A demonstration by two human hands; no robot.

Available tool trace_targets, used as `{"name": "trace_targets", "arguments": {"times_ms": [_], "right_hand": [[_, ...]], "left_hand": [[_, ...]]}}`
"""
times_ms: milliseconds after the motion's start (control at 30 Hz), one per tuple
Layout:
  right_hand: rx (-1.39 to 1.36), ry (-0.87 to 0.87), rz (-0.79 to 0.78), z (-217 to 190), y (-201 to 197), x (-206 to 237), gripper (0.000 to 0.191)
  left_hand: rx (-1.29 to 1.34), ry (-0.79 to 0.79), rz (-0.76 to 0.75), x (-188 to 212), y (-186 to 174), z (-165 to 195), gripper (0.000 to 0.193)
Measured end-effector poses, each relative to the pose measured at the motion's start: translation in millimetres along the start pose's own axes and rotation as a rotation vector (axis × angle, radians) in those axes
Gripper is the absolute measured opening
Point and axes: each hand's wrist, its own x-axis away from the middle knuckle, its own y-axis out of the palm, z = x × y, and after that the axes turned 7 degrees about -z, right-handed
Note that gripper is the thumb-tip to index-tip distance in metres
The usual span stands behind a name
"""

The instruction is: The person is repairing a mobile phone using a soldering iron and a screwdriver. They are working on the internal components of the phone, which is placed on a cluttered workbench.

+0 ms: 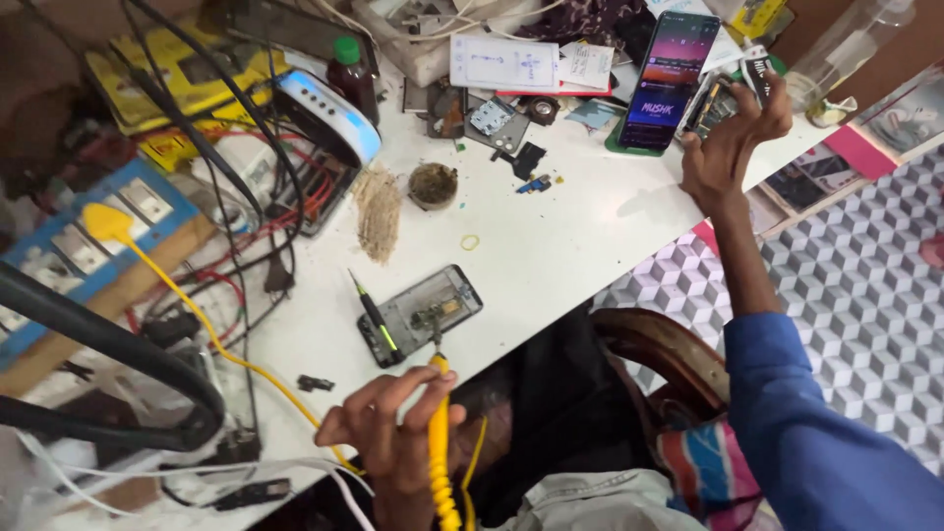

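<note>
Nearest the camera, the left hand (388, 433) is closing its grip around a yellow soldering iron (439, 447), fingers wrapping the ribbed handle while the tip is pointing away toward an opened phone (421, 314). The iron's tip is sitting at or just over a small metal part in the middle of that phone; whether it is actually touching cannot be told. The phone is lying flat on the white surface (551, 246), near its front edge, tilted slightly with its right end farther away. A dark tool with a green stripe (372, 311) is lying across the phone's left end, its point aiming far-left. A yellow cable (197, 315) is trailing from the near hand area out to the left, up to a yellow plug on a blue switch board (88, 246).

Farther out, a small rubber ring (470, 242) is lying on the bare surface, with a tuft of pale fibre (379, 211) and a small round tin (433, 184) just beyond it. Loose phone parts are scattered past those.

At the far right, the right hand (733, 138) is gripping a dark phone body (716, 98) together with small packets, fingers curling tight around them above the surface's far edge. Just left of it, a lit smartphone (669, 79) is standing propped upright. A small brown bottle with a green cap (352, 74) is standing far left of centre.
</note>
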Motion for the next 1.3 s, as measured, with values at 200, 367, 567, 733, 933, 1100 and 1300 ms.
{"name": "trace_targets", "arguments": {"times_ms": [200,367,567,733,933,1100,1300], "right_hand": [[0.034,0.007,-0.061,2,-2,4,0.098],[0.194,0.113,-0.086,-1,-3,9,0.093],[0.379,0.046,-0.074,-3,-8,12,0.078],[0.273,0.069,-0.08,8,-9,24,0.075],[0.154,0.095,-0.028,32,-5,32,0.075],[0.201,0.048,0.097,30,-14,36,0.065],[0.21,0.051,0.245,3,-16,31,0.044]], "left_hand": [[0.046,0.043,-0.129,0,-4,-10,0.028],[0.066,0.117,-0.077,6,13,-14,0.033],[-0.013,0.072,-0.012,7,27,-5,0.037],[-0.074,0.079,0.013,4,39,6,0.038],[-0.071,0.008,-0.111,-6,42,26,0.021],[-0.087,0.001,-0.226,-14,39,26,0.028],[-0.209,0.095,-0.183,-8,36,38,0.03]]}}
